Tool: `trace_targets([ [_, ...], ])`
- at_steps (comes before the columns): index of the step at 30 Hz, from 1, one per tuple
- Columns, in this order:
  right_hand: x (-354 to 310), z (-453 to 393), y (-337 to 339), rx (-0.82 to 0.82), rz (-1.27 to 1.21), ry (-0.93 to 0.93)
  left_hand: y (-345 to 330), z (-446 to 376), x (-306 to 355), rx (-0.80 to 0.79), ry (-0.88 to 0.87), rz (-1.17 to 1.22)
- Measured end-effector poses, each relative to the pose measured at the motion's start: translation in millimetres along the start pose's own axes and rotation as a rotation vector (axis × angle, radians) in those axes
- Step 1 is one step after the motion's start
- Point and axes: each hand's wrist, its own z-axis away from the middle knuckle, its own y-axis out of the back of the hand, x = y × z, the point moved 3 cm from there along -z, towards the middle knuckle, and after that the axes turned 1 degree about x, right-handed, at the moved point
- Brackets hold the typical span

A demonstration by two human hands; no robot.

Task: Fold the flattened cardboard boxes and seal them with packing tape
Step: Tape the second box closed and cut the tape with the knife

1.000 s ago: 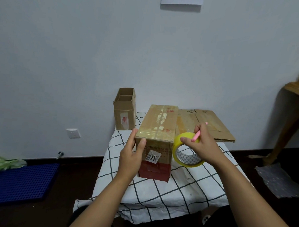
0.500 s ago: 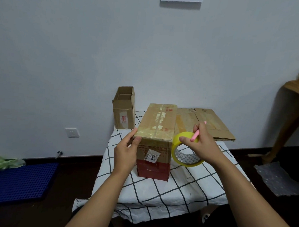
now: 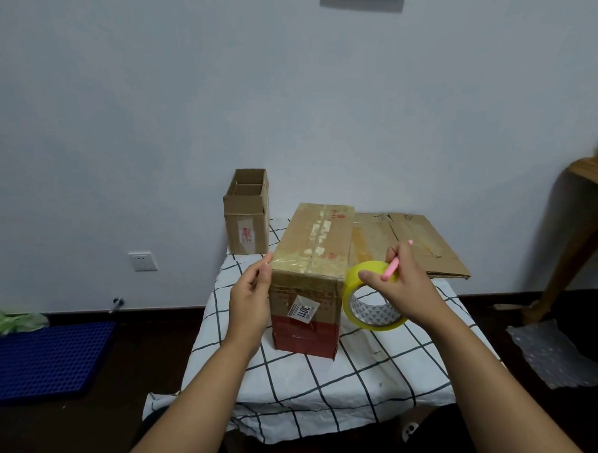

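I am judging the tall brown cardboard box (image 3: 309, 278) on the checked-cloth desk (image 3: 335, 375) nearly sealed, while a flattened brown cardboard sheet (image 3: 410, 245) behind is waiting unfolded. My left hand (image 3: 249, 303) is pressing loosely curled fingers (image 3: 263, 269) against the box's left top edge; my right hand (image 3: 404, 285) is gripping the yellow tape roll (image 3: 366, 297) and a pink cutter (image 3: 392, 264) just right of the box.

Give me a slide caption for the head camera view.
Left hand steadies the box while the right hand holds tape roll and pink cutter.
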Motion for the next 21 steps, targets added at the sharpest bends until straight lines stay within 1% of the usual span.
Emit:
trace_targets([
  [3, 1, 1, 0, 0.002, -0.005, -0.007, -1, -1, 3, 0.017, -0.009, -0.022],
  [6, 0, 2, 0, 0.004, -0.005, -0.007, -2, -2, 8, -0.004, 0.007, -0.059],
  [10, -1, 2, 0, 0.012, 0.002, -0.005, -10, -11, 8, -0.007, -0.038, -0.326],
  [11, -2, 2, -1, 0.011, 0.0, -0.004, -12, -11, 8, 0.003, -0.054, -0.362],
  [15, 0, 2, 0, 0.007, -0.007, -0.002, -15, -9, 8, -0.02, -0.087, -0.391],
  [21, 1, 3, 0, 0.004, -0.007, -0.005, -18, -5, 11, -0.031, -0.167, -0.517],
])
